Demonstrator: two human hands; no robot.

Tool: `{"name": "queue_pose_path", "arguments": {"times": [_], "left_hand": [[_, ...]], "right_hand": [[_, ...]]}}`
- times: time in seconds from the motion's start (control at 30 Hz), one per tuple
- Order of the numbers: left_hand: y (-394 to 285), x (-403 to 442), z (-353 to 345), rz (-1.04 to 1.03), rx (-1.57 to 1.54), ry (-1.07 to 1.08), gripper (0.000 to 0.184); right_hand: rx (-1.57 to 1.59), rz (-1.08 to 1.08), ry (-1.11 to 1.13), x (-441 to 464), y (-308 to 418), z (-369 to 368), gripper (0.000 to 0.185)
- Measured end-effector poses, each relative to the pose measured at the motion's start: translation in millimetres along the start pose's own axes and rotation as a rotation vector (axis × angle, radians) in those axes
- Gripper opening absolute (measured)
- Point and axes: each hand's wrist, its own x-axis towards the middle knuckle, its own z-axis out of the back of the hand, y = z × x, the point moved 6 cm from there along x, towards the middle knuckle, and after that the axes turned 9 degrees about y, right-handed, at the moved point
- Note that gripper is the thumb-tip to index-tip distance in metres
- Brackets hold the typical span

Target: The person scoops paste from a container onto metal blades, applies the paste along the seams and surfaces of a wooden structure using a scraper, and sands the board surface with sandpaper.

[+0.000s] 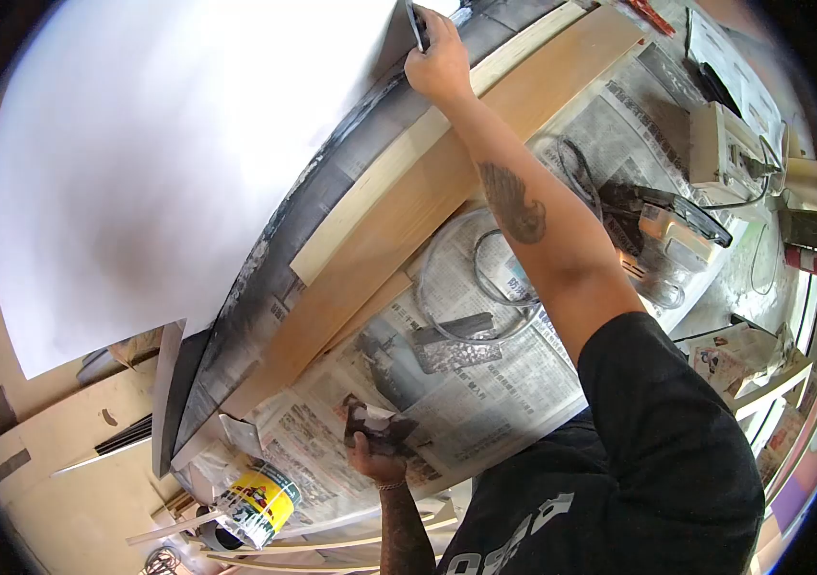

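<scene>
My right hand [440, 59] reaches far up, closed around a thin, flat scraper [418, 27] with a pale edge. It is at the dark-smeared rim [317, 177] of a large white panel [169, 172]. Lower down, my left hand [377, 462] grips a dark-smeared flat piece [380, 428] above the newspaper; its exact kind is unclear. Two wooden boards, one pale [370, 206] and one browner [380, 240], lie beside the dark rim.
Newspaper [533, 369] covers the bench, with a looped grey hose [428, 287] and dark-stained flat pieces [456, 355] on it. A yellow-labelled can [260, 503] stands at lower left. An orange-and-grey power tool [677, 235] and a beige box [720, 149] with cords sit at right.
</scene>
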Motion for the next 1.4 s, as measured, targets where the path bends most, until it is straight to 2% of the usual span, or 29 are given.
{"name": "queue_pose_path", "arguments": {"times": [0.2, 0.3, 0.37, 0.47, 0.6, 0.7, 0.77, 0.9, 0.97, 1.0, 1.07, 1.1, 1.17, 1.27, 1.33, 1.4], "left_hand": [[19.8, 0.8, 29.5, 0.036, -0.034, 0.018, 0.057], [18.6, -4.2, 31.7, 0.056, -0.029, -0.086, 0.056], [10.6, -8.1, 31.0, 0.026, -0.001, -0.126, 0.041], [-3.8, -5.0, 6.7, 0.004, -0.069, -0.031, 0.042], [5.0, -5.7, 19.4, -0.013, -0.114, -0.091, 0.043], [1.6, -5.3, 15.2, 0.013, -0.059, -0.088, 0.043], [-2.1, -3.2, 4.1, 0.011, -0.129, 0.006, 0.043], [-2.5, -3.9, 8.0, -0.022, -0.102, -0.016, 0.045], [-0.1, -4.5, 18.1, -0.027, 0.156, -0.023, 0.046], [-1.5, -5.4, 16.6, -0.032, 0.161, -0.027, 0.046], [-0.3, -4.1, 7.2, 0.012, -0.029, -0.043, 0.045], [-3.7, -5.5, 0.5, 0.008, -0.029, -0.034, 0.045], [-13.5, -5.3, -12.4, -0.025, -0.038, -0.021, 0.045], [-19.6, -3.7, -25.3, -0.068, -0.069, -0.003, 0.044], [-14.2, -4.4, -17.7, -0.065, -0.085, 0.002, 0.044], [-16.2, -4.1, -20.7, -0.086, -0.084, 0.011, 0.045]], "right_hand": [[0.033, -0.075, 0.001, -17.7, 21.1, -14.7, 0.053], [-0.007, -0.171, 0.076, -24.0, 35.3, -26.5, 0.053], [0.021, -0.175, 0.078, -31.5, 45.5, -33.4, 0.054], [0.072, -0.152, 0.057, -47.7, 56.4, -47.3, 0.055], [0.092, -0.145, 0.039, -70.9, 79.0, -67.3, 0.058], [0.144, -0.162, 0.060, -86.6, 99.4, -79.9, 0.059], [0.146, -0.202, 0.056, -97.2, 114.2, -89.0, 0.060], [0.208, -0.242, 0.047, -116.9, 144.2, -105.8, 0.062], [0.215, -0.267, 0.073, -129.3, 156.0, -113.2, 0.066], [0.246, -0.266, 0.127, -136.0, 160.9, -117.8, 0.065], [0.311, -0.245, 0.223, -144.7, 167.8, -114.5, 0.060], [0.310, -0.241, 0.215, -144.9, 165.2, -103.2, 0.060], [0.410, -0.214, 0.469, -141.0, 154.7, -93.0, 0.055], [0.173, -0.171, 0.150, -90.1, 98.2, -36.2, 0.050], [0.213, -0.255, 0.064, -47.2, 45.5, -5.1, 0.051], [0.202, -0.564, 0.099, -14.0, 8.3, 17.9, 0.049]]}}
